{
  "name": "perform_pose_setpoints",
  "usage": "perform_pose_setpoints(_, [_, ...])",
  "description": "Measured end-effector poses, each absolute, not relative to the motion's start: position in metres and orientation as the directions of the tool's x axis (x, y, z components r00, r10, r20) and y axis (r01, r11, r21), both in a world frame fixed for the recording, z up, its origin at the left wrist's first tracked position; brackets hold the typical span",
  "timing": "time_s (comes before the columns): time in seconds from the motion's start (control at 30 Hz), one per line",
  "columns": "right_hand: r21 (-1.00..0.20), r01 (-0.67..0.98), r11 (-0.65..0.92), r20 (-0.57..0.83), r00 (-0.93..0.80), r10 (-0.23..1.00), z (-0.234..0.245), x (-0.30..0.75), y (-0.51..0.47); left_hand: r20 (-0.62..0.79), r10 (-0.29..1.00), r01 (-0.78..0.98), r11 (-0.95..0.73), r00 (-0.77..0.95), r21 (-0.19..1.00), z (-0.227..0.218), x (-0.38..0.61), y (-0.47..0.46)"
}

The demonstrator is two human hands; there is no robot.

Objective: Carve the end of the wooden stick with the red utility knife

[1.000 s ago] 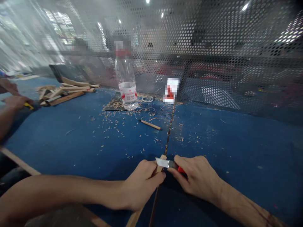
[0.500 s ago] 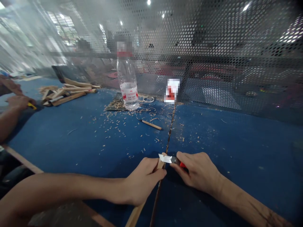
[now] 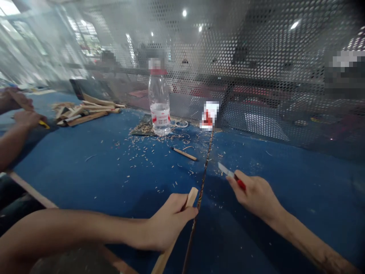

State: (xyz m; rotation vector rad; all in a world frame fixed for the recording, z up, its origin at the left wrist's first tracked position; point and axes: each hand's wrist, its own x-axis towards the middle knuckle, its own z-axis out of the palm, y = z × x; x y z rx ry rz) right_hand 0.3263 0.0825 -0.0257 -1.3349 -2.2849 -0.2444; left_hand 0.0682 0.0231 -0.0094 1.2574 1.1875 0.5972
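My left hand (image 3: 171, 220) is closed around a pale wooden stick (image 3: 191, 197). The stick's upper end pokes out above my thumb, and its lower part slants down past the table's near edge. To the right, my right hand (image 3: 255, 194) grips a red utility knife (image 3: 240, 182) with its blade out, pointing up and left. The blade is apart from the stick, over the blue tabletop (image 3: 273, 228). Beyond my hands lies a thin wooden-handled tool (image 3: 185, 153) with a dark tip, among scattered wood shavings.
A plastic water bottle (image 3: 160, 110) stands on a dark board (image 3: 139, 127) covered in shavings. Wood pieces (image 3: 85, 110) are heaped at the left. Another person's hands (image 3: 27, 114) hold a wooden piece and a yellow tool. A perforated metal screen (image 3: 256, 76) borders the table's back.
My right hand has drawn the knife away from the stick's end, up and to the right. My left hand keeps hold of the stick in nearly the same place.
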Motion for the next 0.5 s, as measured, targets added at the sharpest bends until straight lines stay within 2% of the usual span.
perform_pose_setpoints(0.1, [-0.041,0.852,0.522,0.539,-0.421,0.73,-0.025,0.333,0.082,-0.306,0.862,0.148,0.269,0.404,0.952,-0.009,0.069,0.024])
perform_pose_setpoints(0.2, [-0.021,0.805,0.593,0.49,-0.509,0.708,-0.023,0.323,0.072,-0.302,0.86,0.094,0.289,0.412,0.953,-0.009,0.07,0.026])
perform_pose_setpoints(0.33, [-0.052,0.782,0.622,0.415,-0.549,0.725,-0.02,0.307,0.061,-0.272,0.877,0.164,0.224,0.396,0.961,-0.009,0.068,0.028])
perform_pose_setpoints(0.5, [-0.053,0.771,0.635,0.416,-0.561,0.715,-0.024,0.304,0.058,-0.277,0.862,0.177,0.221,0.424,0.959,-0.012,0.067,0.027])
